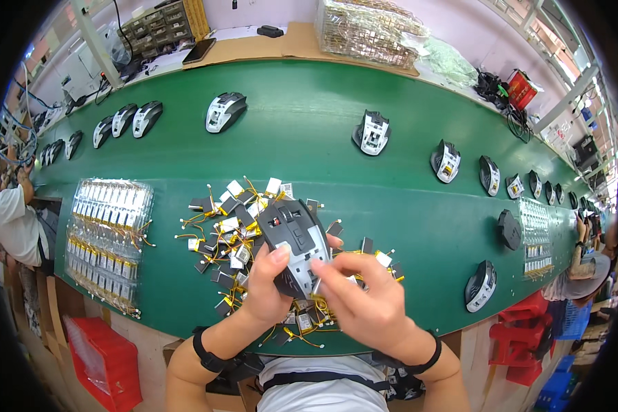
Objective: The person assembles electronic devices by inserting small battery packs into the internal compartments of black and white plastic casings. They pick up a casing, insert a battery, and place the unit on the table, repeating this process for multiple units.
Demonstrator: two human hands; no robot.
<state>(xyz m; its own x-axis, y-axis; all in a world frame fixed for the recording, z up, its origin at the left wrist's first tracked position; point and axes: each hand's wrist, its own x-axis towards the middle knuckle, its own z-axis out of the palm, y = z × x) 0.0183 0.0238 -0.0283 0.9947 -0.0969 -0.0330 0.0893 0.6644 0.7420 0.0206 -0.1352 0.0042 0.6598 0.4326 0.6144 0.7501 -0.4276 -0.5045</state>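
A black and grey computer mouse (296,233) without its top cover is held over the table in front of me. My left hand (264,285) is wrapped round its near left side, thumb on top and fingertips showing at the right edge. At the mouse's near end, my right hand (371,299) pinches what looks like a small battery (316,287), mostly hidden by the fingers. Below both hands spreads a loose pile of small batteries (235,224), black and silver with yellow tape and thin leads.
Clear plastic trays of batteries lie left (110,237) and right (535,237) on the green table (288,151). Several more mice (225,112) line its far side; another mouse (481,286) lies near right. A red crate (106,364) stands at lower left. People sit at both ends.
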